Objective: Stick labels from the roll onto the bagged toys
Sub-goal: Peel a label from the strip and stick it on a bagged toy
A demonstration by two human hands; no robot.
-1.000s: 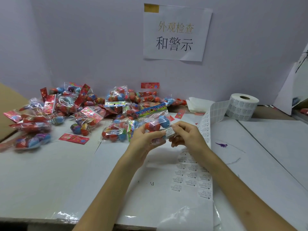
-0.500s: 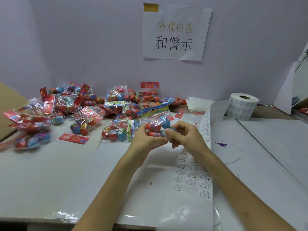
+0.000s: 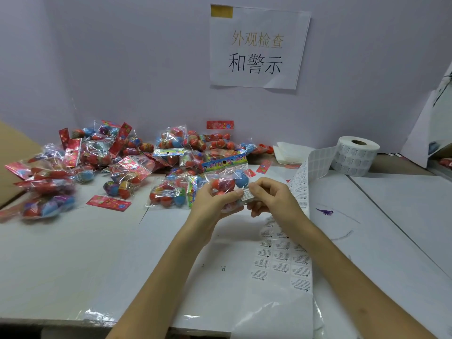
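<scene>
Nearest, below the bag, a long strip of labels (image 3: pixel 281 261) lies flat on the white table (image 3: pixel 73 265), its printed squares running down to the near edge. It passes under the right forearm, climbs past the right side of the bag and curls back to the roll (image 3: pixel 354 156), which stands on end behind and to the right of the bag.

The bag (image 3: pixel 227 178), clear plastic with red and blue balls inside and a bright card across its top, is held up off the table between both hands. The left hand (image 3: pixel 210 206) grips it from the left and from below, fingers curled round it. The right hand (image 3: pixel 274 199) meets it at its lower right corner, where thumb and forefinger pinch a small white label (image 3: pixel 247 194) that lies against the plastic. Whether the label is fully stuck down cannot be told.

To the right of the bag, past the strip, is a small purple mark (image 3: pixel 325 212) on the table. To its left lies a loose red card (image 3: pixel 108 203). Behind the bag and spreading far to its left is a heap of bagged toys (image 3: pixel 117 165), reaching the wall. A stack of white sheets (image 3: pixel 291 152) sits behind the bag to the right, near the roll. High above the bag a paper sign (image 3: pixel 256 47) with printed characters hangs on the wall.
</scene>
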